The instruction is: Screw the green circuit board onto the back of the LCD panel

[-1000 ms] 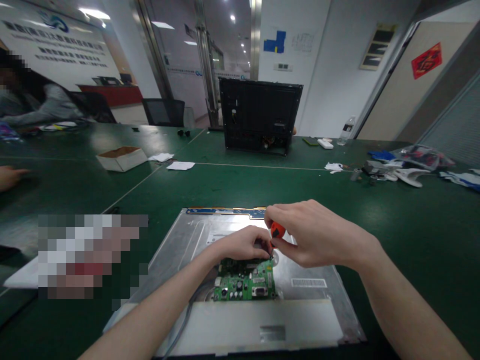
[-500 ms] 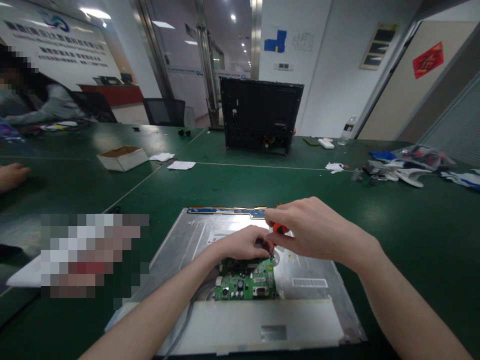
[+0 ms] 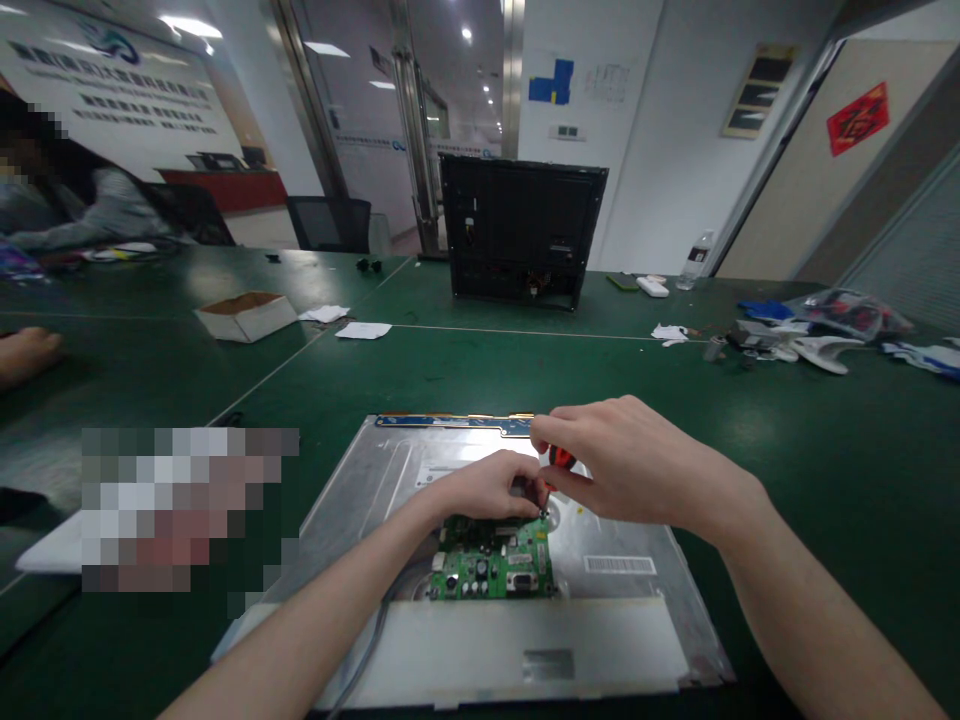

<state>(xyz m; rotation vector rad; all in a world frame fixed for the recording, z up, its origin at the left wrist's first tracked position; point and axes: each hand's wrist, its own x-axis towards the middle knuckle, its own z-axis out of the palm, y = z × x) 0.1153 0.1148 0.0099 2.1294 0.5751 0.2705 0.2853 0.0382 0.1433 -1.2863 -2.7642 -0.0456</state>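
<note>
A green circuit board [image 3: 491, 562] lies on the metal back of a flat display panel [image 3: 626, 620]. My right hand [image 3: 626, 450] is closed around the red and black handle of a screwdriver [image 3: 561, 458], held above the board's far right corner. Beside the screwdriver's lower end, my left hand [image 3: 491, 485] has its fingers bent together at that same corner. What its fingertips pinch is hidden. A grey cable [image 3: 373, 640] runs from the left of the board toward the near edge of the panel.
A black monitor housing [image 3: 525, 230] stands behind the panel. An open white box [image 3: 247, 318] and paper sheets [image 3: 364, 330] lie left of it. A bottle [image 3: 695, 260] and loose parts [image 3: 757, 340] sit to the right. Another person's hand [image 3: 30, 355] rests at far left.
My right hand has turned slightly with the screwdriver, and more of the handle's black part shows. The left hand, board and panel keep their places.
</note>
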